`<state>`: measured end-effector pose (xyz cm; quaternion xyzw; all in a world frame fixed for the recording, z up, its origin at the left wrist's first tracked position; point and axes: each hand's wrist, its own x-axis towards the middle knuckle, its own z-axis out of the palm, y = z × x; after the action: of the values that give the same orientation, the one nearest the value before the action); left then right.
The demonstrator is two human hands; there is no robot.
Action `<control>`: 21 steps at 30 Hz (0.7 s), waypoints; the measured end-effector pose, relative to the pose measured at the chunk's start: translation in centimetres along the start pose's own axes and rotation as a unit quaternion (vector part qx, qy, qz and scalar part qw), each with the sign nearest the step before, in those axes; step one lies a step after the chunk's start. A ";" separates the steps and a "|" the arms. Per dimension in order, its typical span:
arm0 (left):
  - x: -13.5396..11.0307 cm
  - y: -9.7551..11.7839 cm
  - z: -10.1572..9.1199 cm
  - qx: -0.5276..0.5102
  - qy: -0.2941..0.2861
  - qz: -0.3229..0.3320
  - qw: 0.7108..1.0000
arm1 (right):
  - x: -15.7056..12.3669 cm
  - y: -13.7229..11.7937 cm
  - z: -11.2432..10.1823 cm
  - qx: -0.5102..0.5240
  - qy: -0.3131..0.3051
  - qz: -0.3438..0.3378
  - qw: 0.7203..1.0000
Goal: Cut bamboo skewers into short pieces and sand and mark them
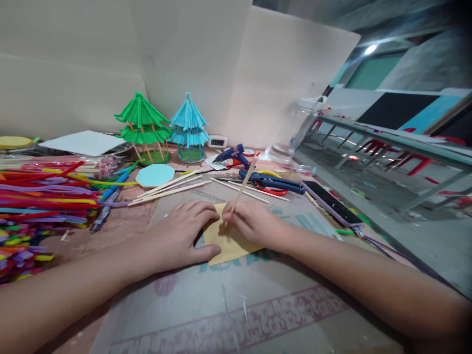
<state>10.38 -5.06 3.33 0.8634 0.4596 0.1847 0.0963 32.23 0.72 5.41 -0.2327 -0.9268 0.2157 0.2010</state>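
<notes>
One stick (pixel 246 179) pinched in right hand (pixel 250 223); one yellow sheet (pixel 217 236) partly under spread left hand (pixel 187 227)

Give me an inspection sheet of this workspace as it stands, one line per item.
Surface: printed translucent sheet over a brownish table.
Job's things: yellow piece lying flat; thin wooden stick slanting above it, lower tip unclear.
Clutter: coloured fuzzy stems at left; loose sticks, glue gun and pliers beyond; phone at right.
Hands: left hand touching the yellow piece; right hand pinching the stick.
Cables: purple cord near the phone.
Surroundings: pale panels behind; red stools farther right.
</notes>
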 end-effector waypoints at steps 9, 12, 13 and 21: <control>-0.2 0.1 -0.4 0.005 0.030 0.030 0.999 | 1.0 2.7 -0.3 0.542 0.106 0.194 0.811; -0.1 0.0 -0.5 0.008 0.077 0.062 0.995 | 0.9 2.6 0.0 0.576 0.062 0.188 0.793; 0.0 0.1 -0.5 0.007 0.100 0.072 0.992 | 0.9 2.5 0.0 0.584 0.052 0.182 0.789; -0.1 0.4 -0.5 -0.009 0.181 0.110 0.977 | 1.0 2.4 0.2 0.620 0.023 0.158 0.768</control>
<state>10.47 -5.34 3.90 0.8598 0.3702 0.3517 -0.0018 32.15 3.09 4.30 -0.2060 -0.5364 0.7668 0.2862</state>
